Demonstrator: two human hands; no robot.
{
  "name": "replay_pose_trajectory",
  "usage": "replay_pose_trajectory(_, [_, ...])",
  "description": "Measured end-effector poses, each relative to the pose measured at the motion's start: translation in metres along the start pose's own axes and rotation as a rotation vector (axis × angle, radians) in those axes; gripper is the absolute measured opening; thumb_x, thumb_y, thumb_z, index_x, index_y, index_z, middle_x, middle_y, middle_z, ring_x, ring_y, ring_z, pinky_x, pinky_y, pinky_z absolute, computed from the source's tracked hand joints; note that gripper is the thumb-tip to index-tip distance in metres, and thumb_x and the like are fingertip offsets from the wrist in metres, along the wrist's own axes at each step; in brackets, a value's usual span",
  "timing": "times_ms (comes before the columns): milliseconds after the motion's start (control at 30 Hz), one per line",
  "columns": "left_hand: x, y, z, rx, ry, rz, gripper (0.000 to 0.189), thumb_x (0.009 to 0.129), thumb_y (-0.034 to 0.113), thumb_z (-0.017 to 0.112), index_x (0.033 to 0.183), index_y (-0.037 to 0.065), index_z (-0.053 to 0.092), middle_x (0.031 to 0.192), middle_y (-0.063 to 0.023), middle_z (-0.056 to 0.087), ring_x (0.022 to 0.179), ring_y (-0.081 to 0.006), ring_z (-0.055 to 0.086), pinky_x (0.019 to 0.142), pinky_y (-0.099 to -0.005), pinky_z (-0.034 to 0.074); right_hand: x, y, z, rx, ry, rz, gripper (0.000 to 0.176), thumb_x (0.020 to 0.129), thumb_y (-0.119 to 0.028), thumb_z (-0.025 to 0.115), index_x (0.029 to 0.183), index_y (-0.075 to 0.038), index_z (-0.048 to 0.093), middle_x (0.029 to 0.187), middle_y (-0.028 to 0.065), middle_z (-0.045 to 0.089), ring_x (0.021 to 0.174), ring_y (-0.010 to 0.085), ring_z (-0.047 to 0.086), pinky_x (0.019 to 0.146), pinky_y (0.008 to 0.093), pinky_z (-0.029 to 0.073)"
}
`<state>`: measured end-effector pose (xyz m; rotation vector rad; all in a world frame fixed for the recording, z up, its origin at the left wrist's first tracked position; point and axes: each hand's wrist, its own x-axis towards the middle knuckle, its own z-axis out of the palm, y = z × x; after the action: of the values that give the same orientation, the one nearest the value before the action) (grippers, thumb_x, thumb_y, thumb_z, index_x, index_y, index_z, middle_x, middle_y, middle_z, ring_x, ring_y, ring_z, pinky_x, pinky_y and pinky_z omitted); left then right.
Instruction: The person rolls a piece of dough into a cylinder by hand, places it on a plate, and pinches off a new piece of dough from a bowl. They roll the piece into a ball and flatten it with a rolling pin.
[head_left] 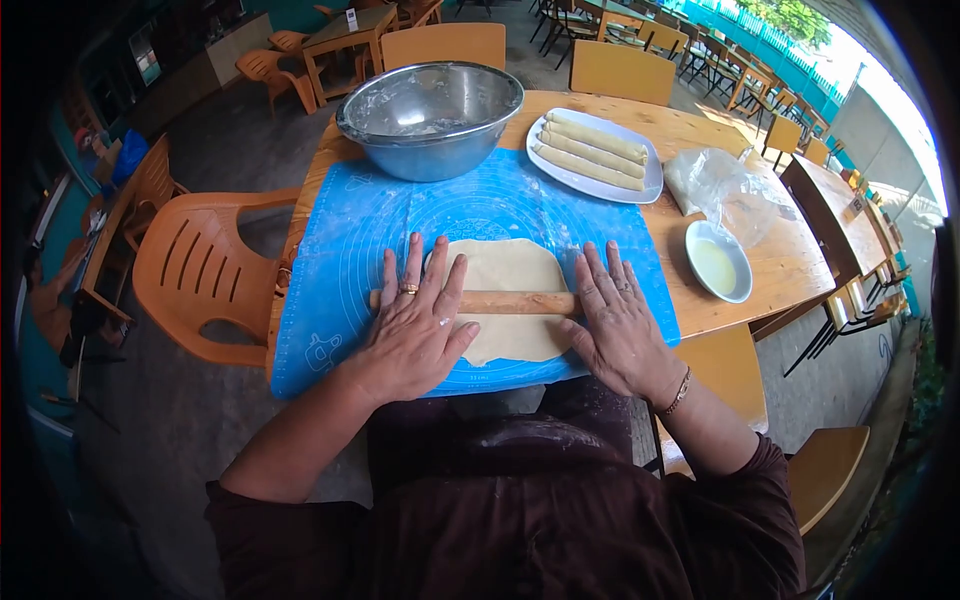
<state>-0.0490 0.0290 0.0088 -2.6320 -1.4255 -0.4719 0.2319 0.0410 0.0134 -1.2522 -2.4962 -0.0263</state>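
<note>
A wooden rolling pin (520,302) lies crosswise over a flat sheet of dough (500,264) on the blue silicone mat (345,230). My left hand (418,320) rests flat on the pin's left end, fingers stretched forward, with a ring on one finger. On the right end lies my right hand (612,320), its fingers extended and a bracelet at the wrist. Both palms press from above and neither hand is wrapped round the pin. Parts of the pin's ends are hidden under the hands.
Behind the dough stands a large steel bowl (420,165). Several rolled dough sticks (590,152) lie on a white plate (650,185). To the right are a plastic bag (725,190) and a small bowl of pale liquid (718,268). An orange chair (200,270) stands left of the wooden table (780,265).
</note>
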Motion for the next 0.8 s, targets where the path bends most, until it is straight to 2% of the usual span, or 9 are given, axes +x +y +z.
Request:
replay_pose_trajectory(33, [0.005,-0.002,0.002,-0.034,-0.07,-0.053,0.066,0.1,0.038,0.044,0.146,-0.008,0.033,0.157,-0.0307,0.014,0.146,-0.048,0.004,0.116,-0.0618,0.002,0.005,-0.002,-0.001,-0.043,-0.047,0.043,0.079,0.097,-0.045,0.05,0.146,0.013,0.028,0.153,0.0359,0.024,0.146,0.0512,0.014,0.12,0.0558,0.013])
replay_pose_trajectory(67, [0.01,-0.003,0.004,-0.067,-0.14,-0.109,0.075,0.102,0.047,0.037,0.151,-0.009,0.023,0.16,-0.0309,0.005,0.148,-0.0477,-0.011,0.115,-0.064,-0.009,0.009,0.0,0.001,-0.043,-0.048,0.046,0.079,0.097,-0.045,0.05,0.146,0.013,0.028,0.153,0.0359,0.024,0.146,0.0512,0.014,0.12,0.0558,0.013])
replay_pose_trajectory(133, [0.023,-0.006,0.002,-0.041,-0.182,-0.15,0.076,0.102,0.048,0.032,0.151,-0.009,0.022,0.16,-0.031,0.004,0.148,-0.0477,-0.01,0.115,-0.0636,-0.009,0.018,0.004,0.008,-0.109,-0.048,0.064,0.083,0.1,-0.055,0.037,0.147,0.013,0.028,0.154,0.0373,0.021,0.147,0.0512,0.011,0.12,0.0565,0.009])
replay_pose_trajectory(167, [0.031,-0.008,0.001,-0.012,-0.223,-0.191,0.077,0.103,0.05,0.027,0.151,-0.01,0.02,0.16,-0.0311,0.004,0.148,-0.0476,-0.01,0.116,-0.0632,-0.008,0.024,0.006,0.009,-0.106,-0.053,0.066,0.083,0.1,-0.055,0.037,0.147,0.013,0.028,0.154,0.0373,0.021,0.147,0.0512,0.011,0.12,0.0565,0.009])
replay_pose_trajectory(267, [0.055,-0.01,-0.006,0.026,-0.339,-0.305,0.073,0.104,0.045,0.028,0.153,-0.008,0.016,0.161,-0.0288,0.004,0.149,-0.0451,-0.009,0.117,-0.0602,-0.008,0.044,0.013,0.013,-0.142,-0.069,0.142,0.083,0.1,-0.056,0.034,0.148,0.011,0.027,0.155,0.0359,0.019,0.147,0.0504,0.008,0.12,0.0571,0.006])
replay_pose_trajectory(333, [0.066,-0.017,0.0,0.042,-0.317,-0.325,0.073,0.104,0.045,0.027,0.153,-0.008,0.017,0.161,-0.029,0.006,0.15,-0.0441,-0.008,0.118,-0.0601,-0.007,0.057,0.021,0.02,-0.172,-0.029,0.144,0.08,0.101,-0.055,0.032,0.15,0.008,0.027,0.156,0.0348,0.018,0.148,0.0496,0.007,0.12,0.0561,0.005])
replay_pose_trajectory(500, [0.088,-0.033,0.014,0.057,-0.296,-0.389,0.075,0.103,0.048,0.026,0.152,-0.009,0.02,0.16,-0.0307,0.011,0.15,-0.0436,-0.005,0.116,-0.0644,-0.006,0.083,0.037,0.033,-0.253,0.049,0.126,0.071,0.102,-0.048,0.033,0.151,0.003,0.029,0.157,0.0327,0.017,0.149,0.0472,0.007,0.121,0.0556,0.004])
replay_pose_trajectory(633, [0.103,-0.035,0.015,0.114,-0.325,-0.554,0.068,0.101,0.038,0.031,0.146,-0.013,0.028,0.159,-0.0315,0.015,0.151,-0.043,-0.002,0.117,-0.0638,-0.003,0.103,0.044,0.038,-0.3,0.192,0.094,0.064,0.099,-0.037,0.038,0.15,0.002,0.034,0.158,0.0309,0.018,0.149,0.0465,0.008,0.12,0.0569,0.003])
replay_pose_trajectory(800, [0.111,-0.045,0.021,0.077,-0.333,-0.641,0.064,0.096,0.032,0.036,0.138,-0.016,0.037,0.158,-0.0321,0.018,0.15,-0.0437,0.001,0.118,-0.0634,-0.002,0.118,0.051,0.043,-0.348,0.147,0.102,0.063,0.097,-0.035,0.041,0.148,0.002,0.037,0.158,0.0299,0.019,0.149,0.046,0.009,0.12,0.057,0.003])
